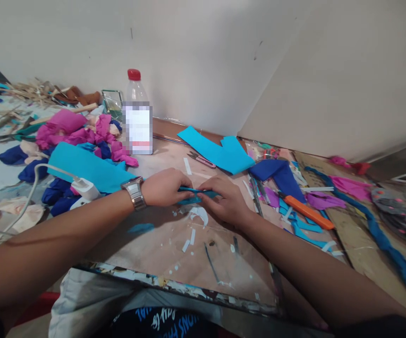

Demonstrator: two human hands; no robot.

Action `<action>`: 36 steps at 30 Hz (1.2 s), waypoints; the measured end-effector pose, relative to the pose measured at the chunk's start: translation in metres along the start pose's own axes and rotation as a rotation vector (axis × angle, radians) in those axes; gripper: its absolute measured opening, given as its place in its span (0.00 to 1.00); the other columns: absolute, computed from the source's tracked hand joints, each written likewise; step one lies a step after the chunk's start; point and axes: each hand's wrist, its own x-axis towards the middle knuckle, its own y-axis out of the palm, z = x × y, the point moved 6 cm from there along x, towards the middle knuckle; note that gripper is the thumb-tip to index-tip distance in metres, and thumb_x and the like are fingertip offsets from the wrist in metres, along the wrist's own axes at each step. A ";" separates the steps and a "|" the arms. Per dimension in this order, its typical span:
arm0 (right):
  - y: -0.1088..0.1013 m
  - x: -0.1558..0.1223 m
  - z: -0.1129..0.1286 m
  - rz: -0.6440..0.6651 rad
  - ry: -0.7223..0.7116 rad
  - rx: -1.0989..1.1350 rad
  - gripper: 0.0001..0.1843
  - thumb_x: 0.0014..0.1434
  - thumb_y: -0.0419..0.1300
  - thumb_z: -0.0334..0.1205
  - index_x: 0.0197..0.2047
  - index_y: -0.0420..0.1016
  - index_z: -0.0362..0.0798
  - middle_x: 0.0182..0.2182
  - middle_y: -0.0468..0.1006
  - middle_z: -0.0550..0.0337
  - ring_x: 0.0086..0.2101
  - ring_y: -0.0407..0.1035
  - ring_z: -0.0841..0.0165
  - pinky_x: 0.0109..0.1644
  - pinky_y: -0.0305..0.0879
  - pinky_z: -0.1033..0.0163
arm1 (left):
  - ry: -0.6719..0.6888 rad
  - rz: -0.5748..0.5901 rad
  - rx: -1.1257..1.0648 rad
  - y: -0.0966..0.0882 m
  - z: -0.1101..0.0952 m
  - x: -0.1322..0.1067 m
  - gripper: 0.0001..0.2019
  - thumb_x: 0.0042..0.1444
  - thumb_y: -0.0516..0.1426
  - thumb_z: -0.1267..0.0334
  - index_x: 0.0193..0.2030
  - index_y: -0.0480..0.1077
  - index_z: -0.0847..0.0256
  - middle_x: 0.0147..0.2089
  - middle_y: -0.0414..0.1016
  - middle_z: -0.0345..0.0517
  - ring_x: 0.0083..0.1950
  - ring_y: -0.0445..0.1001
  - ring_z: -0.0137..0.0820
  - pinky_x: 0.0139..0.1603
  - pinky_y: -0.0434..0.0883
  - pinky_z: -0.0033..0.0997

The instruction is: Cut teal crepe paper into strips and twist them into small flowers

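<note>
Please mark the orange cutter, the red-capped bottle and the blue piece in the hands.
Orange cutter (308, 212), head view: middle of its handle.
Red-capped bottle (138, 122), head view: its blurred label.
Blue piece (191, 200), head view: its lower part.

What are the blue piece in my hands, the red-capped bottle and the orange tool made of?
Blue piece: maybe paper or thin cloth, matt; it looks folded and barely shines. Bottle: probably clear, glossy plastic; its shoulder is see-through. Orange tool: likely smooth, hard plastic, from its even, bright colour.

Matt strip; shiny metal watch
</note>
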 end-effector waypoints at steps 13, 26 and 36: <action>-0.003 -0.001 0.000 -0.066 -0.001 0.029 0.04 0.67 0.65 0.40 0.41 0.82 0.52 0.35 0.86 0.57 0.37 0.79 0.62 0.44 0.73 0.54 | -0.014 0.050 -0.071 -0.004 -0.001 -0.002 0.14 0.65 0.54 0.64 0.43 0.83 0.60 0.37 0.85 0.46 0.33 0.76 0.32 0.34 0.61 0.32; -0.001 0.000 0.000 -0.013 -0.032 -0.028 0.05 0.67 0.65 0.42 0.43 0.83 0.54 0.34 0.87 0.57 0.37 0.79 0.61 0.45 0.70 0.52 | -0.031 0.037 -0.009 -0.003 -0.003 -0.003 0.13 0.62 0.55 0.63 0.44 0.82 0.60 0.39 0.85 0.48 0.36 0.77 0.36 0.35 0.62 0.34; -0.002 -0.001 0.001 -0.034 -0.032 -0.067 0.06 0.67 0.64 0.38 0.43 0.84 0.54 0.35 0.87 0.57 0.37 0.79 0.61 0.46 0.68 0.52 | -0.034 -0.026 0.154 -0.004 0.000 -0.003 0.14 0.60 0.53 0.66 0.43 0.80 0.59 0.38 0.84 0.50 0.39 0.80 0.41 0.36 0.64 0.36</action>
